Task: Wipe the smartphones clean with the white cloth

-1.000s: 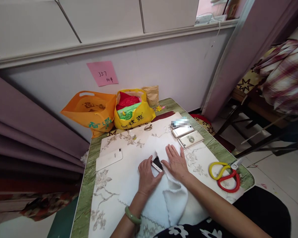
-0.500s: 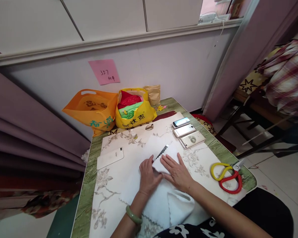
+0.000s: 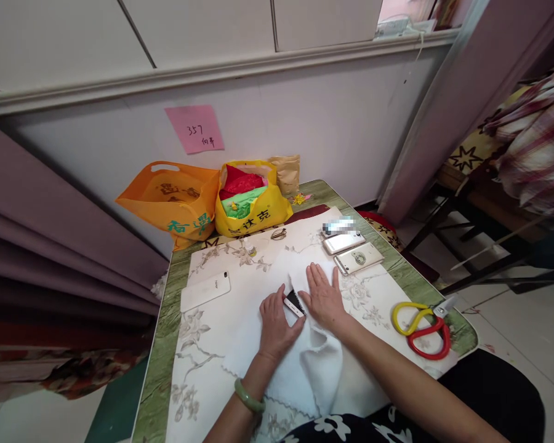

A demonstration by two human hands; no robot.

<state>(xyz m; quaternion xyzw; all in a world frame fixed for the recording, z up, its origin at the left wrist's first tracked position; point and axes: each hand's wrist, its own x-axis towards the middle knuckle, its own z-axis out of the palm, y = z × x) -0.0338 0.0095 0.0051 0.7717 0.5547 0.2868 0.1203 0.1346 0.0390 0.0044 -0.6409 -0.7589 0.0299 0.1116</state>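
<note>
Now that the black, white-edged phone (image 3: 294,304) shows again, my right hand (image 3: 324,296) presses the white fleece cloth (image 3: 314,363) open-palmed; I cannot tell my left hand (image 3: 277,325)'s hold.

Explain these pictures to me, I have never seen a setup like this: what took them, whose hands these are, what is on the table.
There is no machine here: a camera worn on a person's head looks down at their own two bare hands. The left hand, wearing a green bracelet, touches the end of a dark-screened phone half wrapped in a white cloth; whether its grip closes on it is unclear. The right hand lies flat and open on the cloth. On the table also lie a white phone, three more phones and yellow-and-red scissors. An orange bag and a yellow bag stand by the wall.
</note>
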